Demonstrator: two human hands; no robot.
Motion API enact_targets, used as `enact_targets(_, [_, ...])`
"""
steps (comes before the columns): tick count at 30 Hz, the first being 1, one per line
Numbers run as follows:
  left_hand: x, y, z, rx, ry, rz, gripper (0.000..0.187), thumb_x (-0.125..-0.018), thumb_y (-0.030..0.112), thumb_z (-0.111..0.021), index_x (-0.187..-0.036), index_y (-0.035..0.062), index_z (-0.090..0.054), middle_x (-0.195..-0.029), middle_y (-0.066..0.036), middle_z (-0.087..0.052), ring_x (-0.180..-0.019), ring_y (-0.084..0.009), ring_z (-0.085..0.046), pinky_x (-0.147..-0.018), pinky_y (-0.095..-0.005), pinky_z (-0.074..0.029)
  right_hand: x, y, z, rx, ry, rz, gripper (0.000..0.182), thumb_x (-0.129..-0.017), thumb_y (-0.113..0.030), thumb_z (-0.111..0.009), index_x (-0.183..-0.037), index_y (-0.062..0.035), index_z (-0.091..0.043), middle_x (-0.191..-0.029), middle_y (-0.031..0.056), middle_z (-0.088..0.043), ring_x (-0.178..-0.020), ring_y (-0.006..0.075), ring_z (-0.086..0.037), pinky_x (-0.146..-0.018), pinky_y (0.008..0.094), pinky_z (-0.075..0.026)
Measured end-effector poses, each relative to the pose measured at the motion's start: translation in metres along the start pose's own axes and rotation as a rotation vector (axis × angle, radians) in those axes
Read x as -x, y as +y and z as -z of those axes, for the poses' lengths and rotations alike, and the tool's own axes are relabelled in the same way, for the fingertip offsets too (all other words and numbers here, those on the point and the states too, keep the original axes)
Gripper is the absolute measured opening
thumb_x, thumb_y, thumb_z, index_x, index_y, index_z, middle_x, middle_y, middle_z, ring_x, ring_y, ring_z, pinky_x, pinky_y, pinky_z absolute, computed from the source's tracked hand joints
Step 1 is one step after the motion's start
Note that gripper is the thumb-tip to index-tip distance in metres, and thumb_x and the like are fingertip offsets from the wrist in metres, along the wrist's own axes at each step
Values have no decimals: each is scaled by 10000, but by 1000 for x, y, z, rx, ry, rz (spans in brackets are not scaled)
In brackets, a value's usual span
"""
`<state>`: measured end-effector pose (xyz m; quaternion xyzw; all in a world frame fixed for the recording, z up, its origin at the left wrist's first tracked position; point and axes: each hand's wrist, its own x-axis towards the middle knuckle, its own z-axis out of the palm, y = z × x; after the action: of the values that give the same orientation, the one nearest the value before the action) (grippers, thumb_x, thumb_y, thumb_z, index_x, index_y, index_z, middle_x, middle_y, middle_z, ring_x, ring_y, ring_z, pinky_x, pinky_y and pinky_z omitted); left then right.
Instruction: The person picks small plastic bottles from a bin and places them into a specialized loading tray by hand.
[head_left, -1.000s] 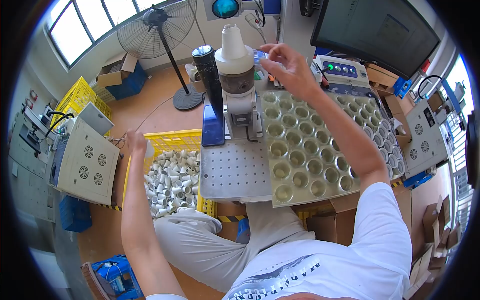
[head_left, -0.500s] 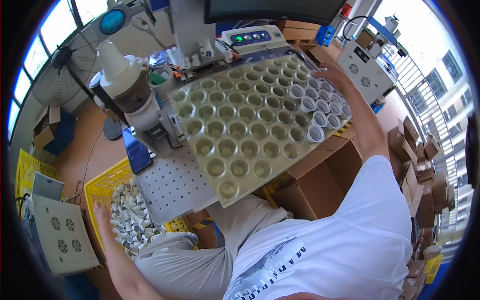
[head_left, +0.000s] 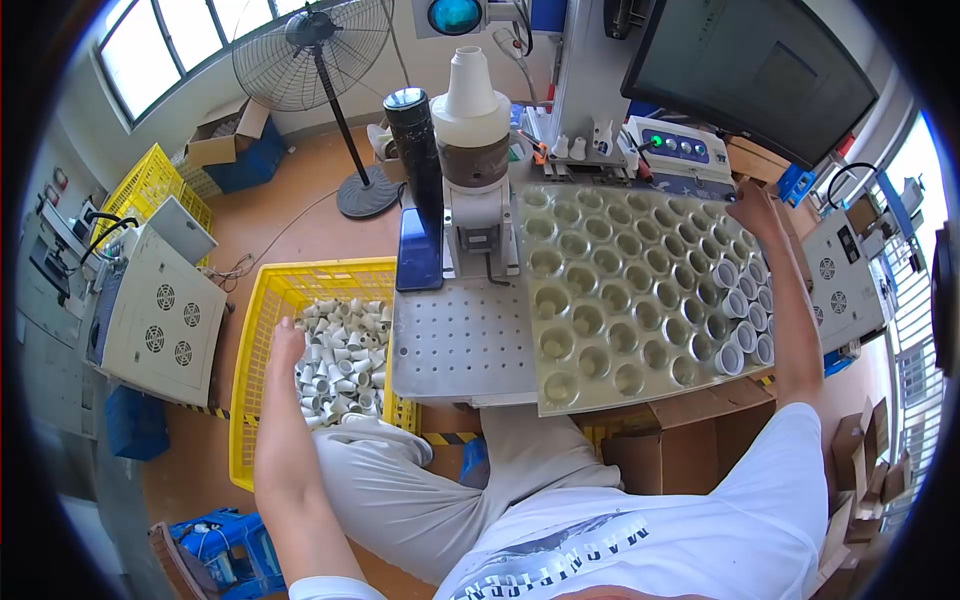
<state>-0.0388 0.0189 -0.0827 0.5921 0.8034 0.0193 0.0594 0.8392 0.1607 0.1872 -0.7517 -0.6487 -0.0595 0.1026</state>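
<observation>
My left hand [head_left: 287,342] is over the left side of a yellow plastic crate [head_left: 250,400], beside a heap of small white cup-shaped parts [head_left: 345,350]. Its fingers are mostly turned away from view. At the far right corner of a clear plastic tray [head_left: 600,397] with rows of round pockets, my right hand [head_left: 754,210] has its fingers curled at the edge. White cups [head_left: 729,358] fill several pockets along the tray's right side; the other visible pockets hold none.
A perforated metal plate [head_left: 465,345] lies left of the tray, with a phone [head_left: 419,250] and a machine [head_left: 475,160] behind it. Further back are a control box [head_left: 680,150] and monitor [head_left: 750,75]. An open cardboard box [head_left: 690,450] stands below the tray.
The view has swung left, so the crate and fan show more fully. My left hand stays at the crate and my right hand at the tray's far corner.
</observation>
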Motion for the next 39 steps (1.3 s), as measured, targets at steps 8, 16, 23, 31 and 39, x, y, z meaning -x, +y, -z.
enact_targets(8, [11, 31, 22, 87, 21, 26, 361, -831, 137, -422, -1135, -43, -496, -1151, -326, -522, -1108, -473, -481, -951, -501, -400, 58, -186, -56, -748, 84, 326, 410, -713, -263, -771, -946, -12, -546, -835, 121, -611, -756, 204, -582, -705, 329, -477])
enact_targets(16, [16, 14, 20, 152, -24, 77, 334, -833, 132, -429, -1109, -48, -482, -1144, -337, -508, -1108, -474, -469, -953, -505, -392, 86, -212, -80, -774, 143, 482, 356, -742, -194, -729, -877, -31, -443, -852, 136, -592, -727, 284, -563, -686, 349, -467])
enact_targets(23, [25, 42, 43, 236, -42, 164, 324, -827, 125, -422, -1091, -51, -485, -1141, -332, -502, -1094, -472, -473, -945, -507, -393, 86, -211, -80, -749, 122, 498, 342, -741, -161, -716, -831, -31, -414, -890, 151, -608, -747, 306, -561, -707, 359, -462])
enact_targets(31, [23, 67, 59, 318, -5, 179, 321, -819, 135, -434, -1079, -43, -495, -1123, -323, -511, -1090, -473, -473, -945, -507, -386, 84, -209, -79, -725, 63, 476, 332, -736, -170, -711, -829, -17, -431, -817, 151, -577, -704, 301, -543, -662, 364, -443])
enact_targets(39, [-47, 159, 142, 790, 461, -151, 193, -793, 132, -477, -860, -40, -536, -907, -192, -627, -916, -281, -580, -824, -391, -425, 72, -205, -64, -683, -6, 398, 336, -713, -177, -735, -718, -17, -439, -613, 96, -462, -581, 236, -476, -585, 358, -411])
